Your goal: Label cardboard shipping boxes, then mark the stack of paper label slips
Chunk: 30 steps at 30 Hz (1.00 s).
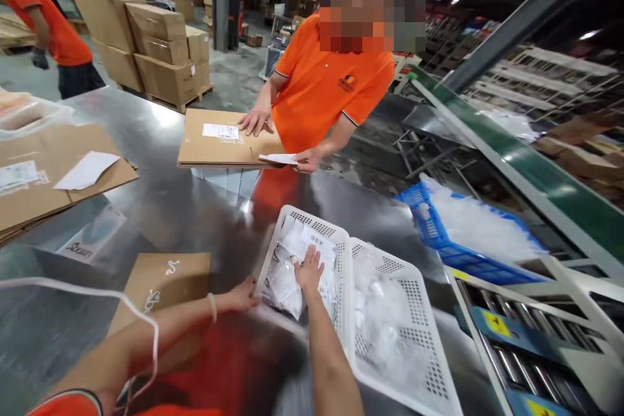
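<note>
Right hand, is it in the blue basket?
No, the right hand rests on the packets inside a white perforated basket.

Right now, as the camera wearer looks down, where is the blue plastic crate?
In the head view, the blue plastic crate is on the right side, just beyond the right-hand white perforated basket and before the green conveyor belt.

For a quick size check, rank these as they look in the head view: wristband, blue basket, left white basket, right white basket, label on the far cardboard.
1. Right white basket
2. Left white basket
3. Blue basket
4. Label
5. Wristband
</note>
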Tool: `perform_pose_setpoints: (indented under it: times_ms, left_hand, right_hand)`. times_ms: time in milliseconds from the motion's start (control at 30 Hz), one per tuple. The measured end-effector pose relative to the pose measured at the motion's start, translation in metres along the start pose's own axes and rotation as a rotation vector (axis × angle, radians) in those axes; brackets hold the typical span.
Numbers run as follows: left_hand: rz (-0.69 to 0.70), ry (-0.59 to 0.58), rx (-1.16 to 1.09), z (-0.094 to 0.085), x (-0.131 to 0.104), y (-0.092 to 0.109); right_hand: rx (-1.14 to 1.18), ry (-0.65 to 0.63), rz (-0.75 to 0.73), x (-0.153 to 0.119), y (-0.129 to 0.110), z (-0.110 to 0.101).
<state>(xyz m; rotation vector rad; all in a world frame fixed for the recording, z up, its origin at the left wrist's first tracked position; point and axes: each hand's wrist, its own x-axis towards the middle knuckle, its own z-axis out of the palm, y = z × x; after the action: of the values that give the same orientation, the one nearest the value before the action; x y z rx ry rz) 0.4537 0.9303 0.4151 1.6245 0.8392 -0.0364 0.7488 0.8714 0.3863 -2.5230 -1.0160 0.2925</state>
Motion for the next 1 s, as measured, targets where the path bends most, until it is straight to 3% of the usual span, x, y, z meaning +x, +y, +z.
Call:
perform_pose_setpoints:
  times_ms: [133, 233, 300, 400, 533, 633, 767, 900, 1000]
  left_hand:
    - [-0.011, 0.056, -0.052, -0.056, -0.027, -0.011]
    - [-0.026, 0.171, -0.145, -0.097, -0.066, -0.03]
    - [-0.035, 0.261, -0.218, -0.123, -0.099, -0.045]
    - [-0.05, 0.384, -0.334, -0.154, -0.158, -0.066]
    - [-0.082, 0.576, -0.511, -0.184, -0.25, -0.106]
    - [-0.177, 0.812, -0.649, -0.211, -0.32, -0.151]
    - [-0.319, 1.175, -0.76, -0.276, -0.392, -0.21]
    - [-0.349, 1.404, -0.774, -0.364, -0.422, -0.255]
    - [-0.347, 1.459, -0.755, -0.421, -0.421, -0.286]
  right_hand:
    - [0.043, 0.018, 0.062, -0.002, -0.013, -0.01]
    - [0.028, -0.038, 0.045, 0.0, -0.025, -0.028]
    - [0.009, -0.054, 0.045, 0.006, -0.03, -0.038]
    - [-0.002, 0.12, -0.024, 0.01, -0.031, -0.043]
    - [0.126, 0.248, -0.119, -0.033, -0.052, -0.031]
    - [0.373, 0.135, -0.157, -0.095, -0.109, -0.003]
    - [0.794, -0.215, -0.167, -0.174, -0.232, 0.056]
    - [0.934, -0.501, -0.155, -0.22, -0.354, 0.125]
    - [0.868, -0.527, -0.164, -0.239, -0.412, 0.179]
